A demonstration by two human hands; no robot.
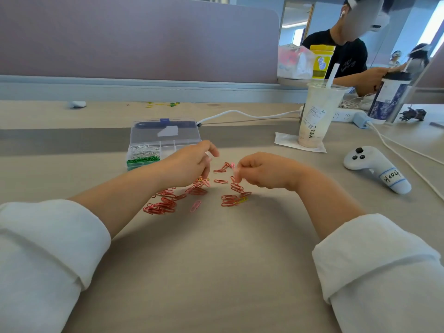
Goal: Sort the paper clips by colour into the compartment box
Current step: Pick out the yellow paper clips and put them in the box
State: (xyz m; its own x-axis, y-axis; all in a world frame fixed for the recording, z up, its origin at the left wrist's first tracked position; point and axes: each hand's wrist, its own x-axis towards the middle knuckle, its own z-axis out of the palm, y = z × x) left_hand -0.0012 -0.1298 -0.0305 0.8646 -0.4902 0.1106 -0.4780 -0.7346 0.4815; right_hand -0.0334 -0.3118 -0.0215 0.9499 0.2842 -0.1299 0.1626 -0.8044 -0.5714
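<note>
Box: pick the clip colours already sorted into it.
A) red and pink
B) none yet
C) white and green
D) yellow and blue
C: white clips and green clips lie in the left compartments of the box, while the red clips are loose on the desk.

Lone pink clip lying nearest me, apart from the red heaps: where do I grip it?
Pinch the lone pink clip across its narrow width near the middle, coming straight down from above. It lies flat on the table, clear of the red clips, so both long sides are free.
</note>
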